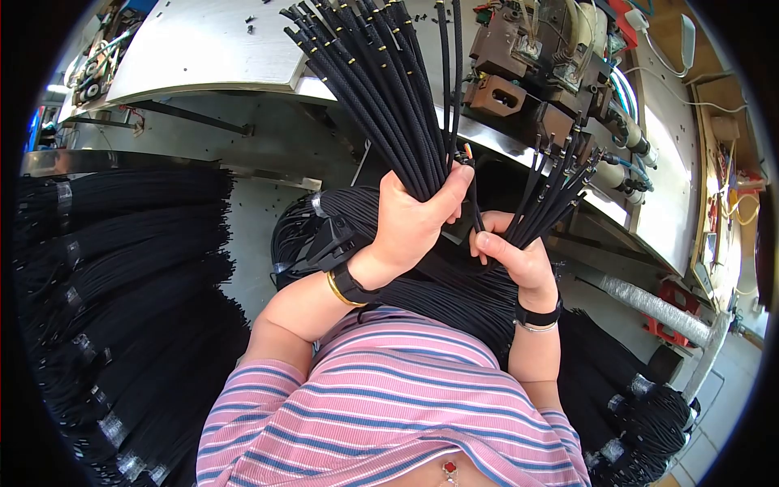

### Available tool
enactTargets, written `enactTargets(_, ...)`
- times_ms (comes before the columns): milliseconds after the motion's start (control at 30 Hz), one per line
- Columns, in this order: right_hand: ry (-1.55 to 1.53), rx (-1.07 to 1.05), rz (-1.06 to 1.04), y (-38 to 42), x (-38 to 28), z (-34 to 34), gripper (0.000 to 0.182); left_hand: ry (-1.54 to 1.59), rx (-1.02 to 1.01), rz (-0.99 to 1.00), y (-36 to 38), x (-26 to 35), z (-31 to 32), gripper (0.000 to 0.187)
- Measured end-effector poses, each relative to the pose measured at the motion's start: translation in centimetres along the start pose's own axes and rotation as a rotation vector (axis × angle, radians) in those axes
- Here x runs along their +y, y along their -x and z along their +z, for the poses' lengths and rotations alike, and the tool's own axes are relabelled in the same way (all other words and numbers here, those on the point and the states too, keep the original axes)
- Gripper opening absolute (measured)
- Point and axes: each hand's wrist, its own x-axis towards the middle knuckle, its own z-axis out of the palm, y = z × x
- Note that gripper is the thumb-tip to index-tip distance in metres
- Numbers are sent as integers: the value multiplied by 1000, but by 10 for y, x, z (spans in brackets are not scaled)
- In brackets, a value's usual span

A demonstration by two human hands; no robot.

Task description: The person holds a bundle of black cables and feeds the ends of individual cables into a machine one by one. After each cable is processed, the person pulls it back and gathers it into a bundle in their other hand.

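Note:
My left hand is closed around a thick bundle of black braided cables, whose ends fan out upward and carry small yellow bands. Two cables stand a little apart on the right side of this bundle. Beside it, lower and to the right, my right hand grips a smaller bunch of black cables with thin dark tips. One short cable with an orange tip rises between the two hands; its lower end is at my right fingers. Long black cables lie across my lap beneath both hands.
Tied black cable bundles hang at the left and lie at the lower right. A metal worktable with scattered black bits spans the top. A machine stands at upper right, near a wrapped pipe.

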Motion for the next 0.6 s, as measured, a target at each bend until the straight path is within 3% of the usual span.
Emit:
enactTargets(167, 76, 3, 36, 8, 5, -1, 28, 29, 51, 51, -13, 0, -4, 8)
enactTargets(300, -14, 147, -156, 7, 22, 1, 25, 46, -1, 11, -15, -2, -12, 7)
enactTargets(400, -443, 412, -425, -12, 25, 23, 20, -3, -98, -75, -6, -9, -16, 6)
enactTargets(433, -446, 419, -451, -15, 26, 23, 20, -58, -147, -131, -1, -13, -18, 5)
enactTargets(533, -484, 398, -237, -20, 29, 24, 14, -75, -171, -174, 14, -42, -27, 7)
enactTargets(600, -410, 466, -219, -26, 28, 33, 11, -85, -188, -195, 19, -55, -34, 8)
